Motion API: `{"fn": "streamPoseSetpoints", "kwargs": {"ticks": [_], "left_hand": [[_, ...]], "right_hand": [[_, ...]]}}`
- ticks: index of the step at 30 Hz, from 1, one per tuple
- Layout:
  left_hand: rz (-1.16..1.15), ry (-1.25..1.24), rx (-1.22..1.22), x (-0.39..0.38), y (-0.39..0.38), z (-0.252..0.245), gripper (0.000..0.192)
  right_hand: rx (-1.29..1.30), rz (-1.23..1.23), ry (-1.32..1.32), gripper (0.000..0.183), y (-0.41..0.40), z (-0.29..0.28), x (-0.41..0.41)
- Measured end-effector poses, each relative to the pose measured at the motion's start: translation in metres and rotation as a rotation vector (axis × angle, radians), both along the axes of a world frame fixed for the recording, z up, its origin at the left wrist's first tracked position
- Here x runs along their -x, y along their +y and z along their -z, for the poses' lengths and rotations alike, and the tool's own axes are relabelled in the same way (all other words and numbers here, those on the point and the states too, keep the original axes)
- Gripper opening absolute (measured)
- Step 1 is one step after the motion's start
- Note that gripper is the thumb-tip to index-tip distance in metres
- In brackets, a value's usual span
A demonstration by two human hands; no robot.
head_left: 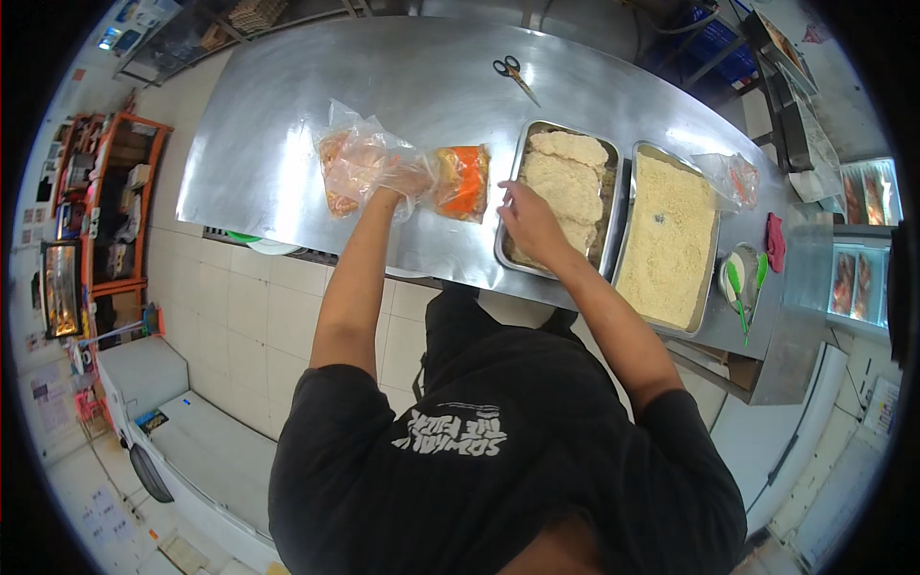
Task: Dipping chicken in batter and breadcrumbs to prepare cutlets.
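Observation:
My left hand (408, 177) is inside or behind a clear plastic bag (359, 154); the film blurs its fingers, so their grip cannot be made out. Under the film lies a packet of pinkish-orange food, perhaps raw meat (336, 176). Just right of that hand, a sealed packet with an orange label (461, 181) rests on the steel table. Over the left rim of a metal tray (519, 147), my right hand (530, 221) hovers or rests with fingers apart, holding nothing. Pale crumb-coated cutlets (564, 180) lie stacked in this tray.
A second metal tray (622, 248) of yellowish breadcrumbs (665, 237) stands to the right. Past it are a crumpled plastic bag (733, 180), a red cloth (775, 241) and a bowl (726, 277) with green-handled utensils (734, 277). Scissors (514, 75) lie towards the steel table's (424, 65) far edge.

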State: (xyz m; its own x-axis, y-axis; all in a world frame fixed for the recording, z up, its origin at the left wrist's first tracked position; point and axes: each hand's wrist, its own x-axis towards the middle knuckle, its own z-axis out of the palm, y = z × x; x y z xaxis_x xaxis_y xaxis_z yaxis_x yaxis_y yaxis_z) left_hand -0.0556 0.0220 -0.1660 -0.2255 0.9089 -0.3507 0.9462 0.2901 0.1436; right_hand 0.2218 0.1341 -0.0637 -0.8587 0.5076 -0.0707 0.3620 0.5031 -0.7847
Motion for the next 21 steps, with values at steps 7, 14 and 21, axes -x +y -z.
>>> {"fn": "streamPoseSetpoints", "kwargs": {"ticks": [7,14,21], "left_hand": [[-0.167,-0.154,-0.161,-0.027,-0.002,-0.024,0.050],[-0.200,-0.439,-0.008,-0.017,-0.014,-0.084,0.054],[-0.004,-0.305,-0.091,-0.003,-0.020,-0.029,0.045]], "right_hand": [[-0.097,0.210,-0.289,0.052,-0.028,0.033,0.100],[-0.133,0.266,-0.284,0.050,-0.021,0.051,0.108],[-0.111,0.268,-0.285,0.048,-0.020,0.063,0.111]]}}
